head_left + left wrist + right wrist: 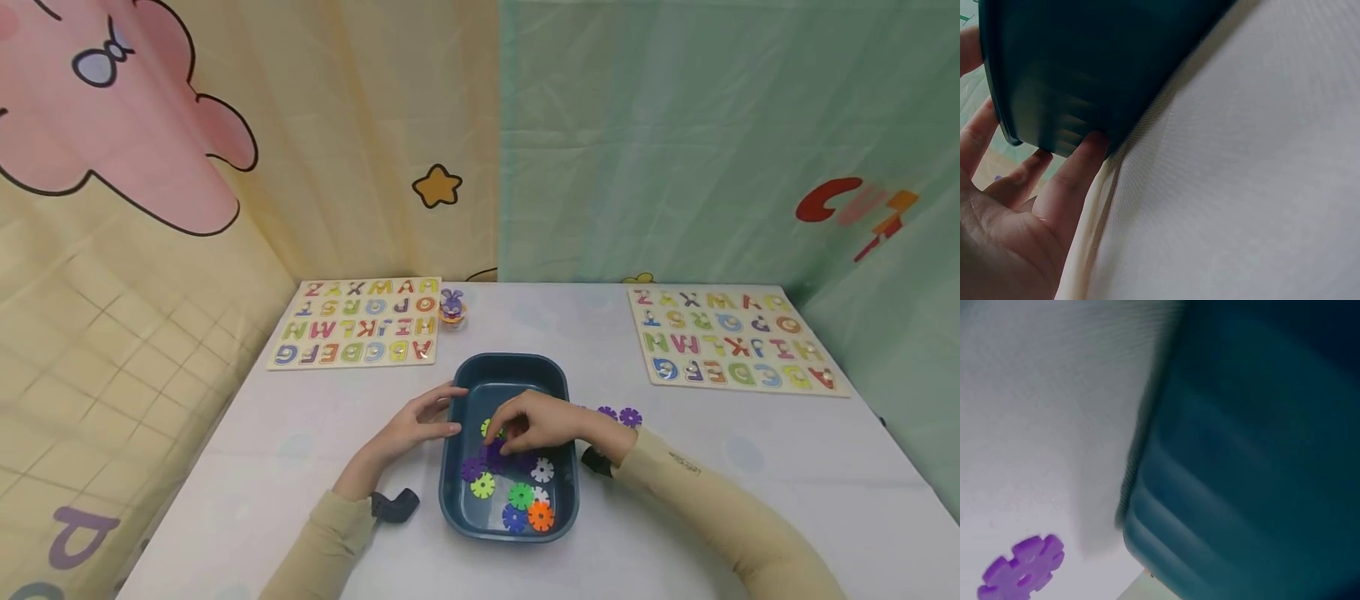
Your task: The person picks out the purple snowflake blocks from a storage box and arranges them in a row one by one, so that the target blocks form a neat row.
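Observation:
A dark blue plastic tray [455, 508] stands on the table with flower-shaped plastic snowflake discs in it. My right hand [536, 419] reaches down into the tray, thumb and fingertips pinching a purple snowflake disc [495, 457]. Around it lie a yellow-green disc [483, 485], a white disc [542, 470], a green disc [521, 496], a blue disc [514, 518] and an orange disc [541, 516]. My left hand [412, 425] touches the tray's left side with loosely extended fingers; the left wrist view shows fingertips against the outer wall [1054, 75]. The right wrist view hides the right hand.
Several purple discs [630, 417] lie on the table right of the tray, partly behind the right forearm; one purple disc [1022, 572] shows in the right wrist view. Alphabet boards stand at back left [360, 325] and back right [735, 342]. A small rabbit toy [452, 308] is beside the left board.

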The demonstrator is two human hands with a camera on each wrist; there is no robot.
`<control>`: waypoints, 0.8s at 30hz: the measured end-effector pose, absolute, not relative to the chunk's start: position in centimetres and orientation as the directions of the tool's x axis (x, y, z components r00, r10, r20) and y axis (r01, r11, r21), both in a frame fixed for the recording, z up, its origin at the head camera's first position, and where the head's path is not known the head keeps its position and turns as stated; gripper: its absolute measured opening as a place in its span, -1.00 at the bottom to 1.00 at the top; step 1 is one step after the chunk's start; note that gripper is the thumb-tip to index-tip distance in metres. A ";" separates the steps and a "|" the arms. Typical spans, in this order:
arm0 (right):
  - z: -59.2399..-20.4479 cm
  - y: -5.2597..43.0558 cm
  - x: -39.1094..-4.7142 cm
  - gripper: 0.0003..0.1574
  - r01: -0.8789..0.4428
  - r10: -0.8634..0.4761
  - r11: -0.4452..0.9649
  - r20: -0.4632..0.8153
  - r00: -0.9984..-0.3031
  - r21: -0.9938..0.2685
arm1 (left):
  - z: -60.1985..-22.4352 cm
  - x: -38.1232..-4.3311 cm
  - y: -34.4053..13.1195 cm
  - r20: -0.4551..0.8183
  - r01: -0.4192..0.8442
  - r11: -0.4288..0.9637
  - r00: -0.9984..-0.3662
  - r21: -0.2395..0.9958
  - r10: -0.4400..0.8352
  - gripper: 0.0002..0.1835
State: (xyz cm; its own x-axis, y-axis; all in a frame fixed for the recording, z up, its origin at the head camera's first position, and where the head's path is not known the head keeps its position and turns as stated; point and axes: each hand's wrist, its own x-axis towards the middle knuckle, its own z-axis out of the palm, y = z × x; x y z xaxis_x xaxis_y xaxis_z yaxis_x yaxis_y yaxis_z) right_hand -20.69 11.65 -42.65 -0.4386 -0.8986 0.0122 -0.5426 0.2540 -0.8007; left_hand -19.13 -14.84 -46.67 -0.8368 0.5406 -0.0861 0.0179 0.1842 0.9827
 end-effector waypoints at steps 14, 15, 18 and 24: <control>-41.4 15.4 -20.7 -0.67 -0.411 -0.772 0.286 0.046 -0.634 -0.865 | -46.7 -19.6 -14.6 -0.072 0.032 0.181 -0.837 0.983 0.542 -0.39; -41.4 15.7 -20.6 -0.67 -0.393 -0.759 0.282 0.047 -0.649 -0.875 | -46.7 -19.6 -14.5 -0.074 0.030 0.180 -0.837 0.983 0.542 -0.39; -41.3 16.7 -20.3 -0.65 -0.345 -0.726 0.255 0.057 -0.685 -0.903 | -46.8 -19.6 -14.5 -0.072 0.029 0.175 -0.837 0.984 0.542 -0.39; -41.6 19.0 -19.6 -0.66 -0.270 -0.638 0.218 0.072 -0.766 -0.938 | -47.1 -19.3 -14.8 -0.049 0.042 0.152 -0.834 0.987 0.549 -0.40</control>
State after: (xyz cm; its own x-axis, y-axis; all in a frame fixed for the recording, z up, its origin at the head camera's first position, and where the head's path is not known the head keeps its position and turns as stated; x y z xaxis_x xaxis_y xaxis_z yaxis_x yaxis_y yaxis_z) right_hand -19.61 19.00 -41.64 -0.7663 -0.6385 0.0720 -0.2696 0.2178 -0.9380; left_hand -19.34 -14.79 -47.07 -0.8342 0.5493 -0.0492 0.0420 0.1522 0.9875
